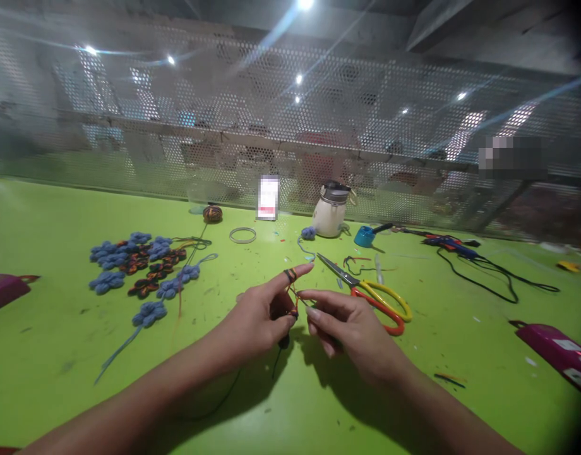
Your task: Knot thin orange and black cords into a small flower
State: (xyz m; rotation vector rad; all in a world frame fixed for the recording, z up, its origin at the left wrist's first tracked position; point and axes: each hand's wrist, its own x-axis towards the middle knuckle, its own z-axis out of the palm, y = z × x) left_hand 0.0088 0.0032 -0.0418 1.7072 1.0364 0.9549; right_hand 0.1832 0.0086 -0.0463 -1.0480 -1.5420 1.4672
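Bare arms lie closest, left hand holding black-and-orange yarn, right hand pinching a thin dark thing, orange-and-yellow-handled metal scissors at one o'clock from that hand.

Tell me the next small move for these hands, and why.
Probably ease the orange-and-black yarn snug with the right hand: it loops around the forefinger of the left hand, whose thumb pinches below, and the right fingertips sit close beside its strands.
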